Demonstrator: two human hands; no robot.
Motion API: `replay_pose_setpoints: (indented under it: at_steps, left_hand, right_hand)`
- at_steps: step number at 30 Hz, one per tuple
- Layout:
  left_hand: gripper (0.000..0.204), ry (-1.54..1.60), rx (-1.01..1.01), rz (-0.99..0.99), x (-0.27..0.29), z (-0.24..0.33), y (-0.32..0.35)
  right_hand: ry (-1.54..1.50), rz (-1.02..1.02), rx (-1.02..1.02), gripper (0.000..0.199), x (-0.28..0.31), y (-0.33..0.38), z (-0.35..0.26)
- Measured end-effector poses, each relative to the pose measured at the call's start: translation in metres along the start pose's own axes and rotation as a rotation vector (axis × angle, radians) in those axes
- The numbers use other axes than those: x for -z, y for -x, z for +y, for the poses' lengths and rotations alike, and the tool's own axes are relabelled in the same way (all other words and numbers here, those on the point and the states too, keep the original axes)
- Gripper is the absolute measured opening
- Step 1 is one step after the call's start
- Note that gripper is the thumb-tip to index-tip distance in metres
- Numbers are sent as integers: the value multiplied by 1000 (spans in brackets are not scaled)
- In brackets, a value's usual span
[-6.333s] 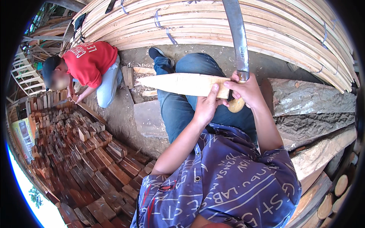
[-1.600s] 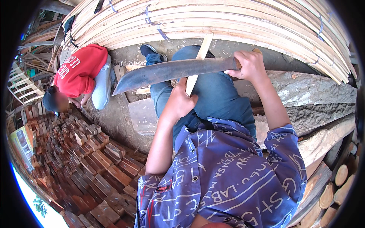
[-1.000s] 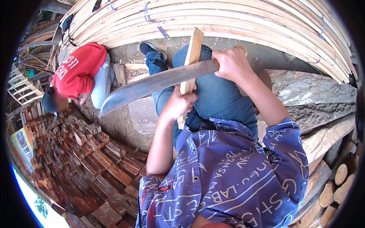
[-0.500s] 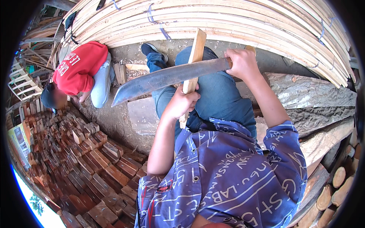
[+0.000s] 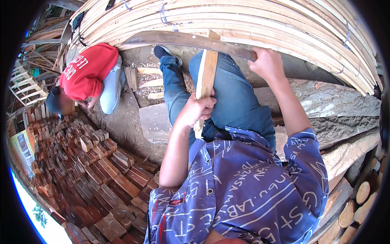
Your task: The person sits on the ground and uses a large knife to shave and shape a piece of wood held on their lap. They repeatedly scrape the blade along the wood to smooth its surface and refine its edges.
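My left hand (image 5: 196, 109) is closed round the lower part of a pale wooden stick (image 5: 207, 73), which stands up from my lap with its top end pointing away from me. In my right hand (image 5: 267, 63) is the handle of a long machete (image 5: 174, 39); the fist hides most of that handle. The broad, dark blade reaches left across the stick near its top end, its tip by the stacked strips. Whether the edge touches the wood I cannot tell.
Bundled pale wood strips (image 5: 227, 22) lie across the far side. At left a person in a red top (image 5: 90, 73) crouches beside many small brown wood blocks (image 5: 101, 175). Rough slabs (image 5: 337, 97) and cut logs (image 5: 362, 192) are on the right. Wood shavings litter the ground.
The machete has moved away from me along the stick, from just above my left hand to near the top end. My left hand keeps its grip.
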State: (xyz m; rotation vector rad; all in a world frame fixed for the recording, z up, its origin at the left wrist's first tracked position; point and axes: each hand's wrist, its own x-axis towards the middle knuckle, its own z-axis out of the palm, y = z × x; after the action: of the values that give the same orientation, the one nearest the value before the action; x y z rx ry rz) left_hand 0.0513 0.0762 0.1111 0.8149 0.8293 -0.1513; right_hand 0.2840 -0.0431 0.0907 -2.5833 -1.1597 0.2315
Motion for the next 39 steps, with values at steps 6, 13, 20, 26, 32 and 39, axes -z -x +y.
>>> replay_pose_setpoints:
  at_steps: [6, 13, 20, 26, 32, 39]
  left_hand:
    - [21, -89, -16, 44, -13, 5, -1]
    - [19, -53, 24, 37, -8, 11, 3]
    - [28, -141, -57, 31, -15, 4, -4]
    - [27, -171, -67, -11, -18, 6, -11]
    - [24, -192, -2, -31, -15, 19, -10]
    - [22, -495, -109, 87, -25, 15, -17]
  right_hand:
    - [-76, 3, 252, 14, -3, 26, -34]
    - [-42, 42, 47, 18, -11, -16, 1]
    - [-92, 24, 87, 20, 4, 8, -26]
    - [-22, 72, 231, 22, 0, 5, -24]
    - [10, 54, -97, 18, 8, -19, 23]
    - [-66, 18, 90, 17, 13, 13, -17]
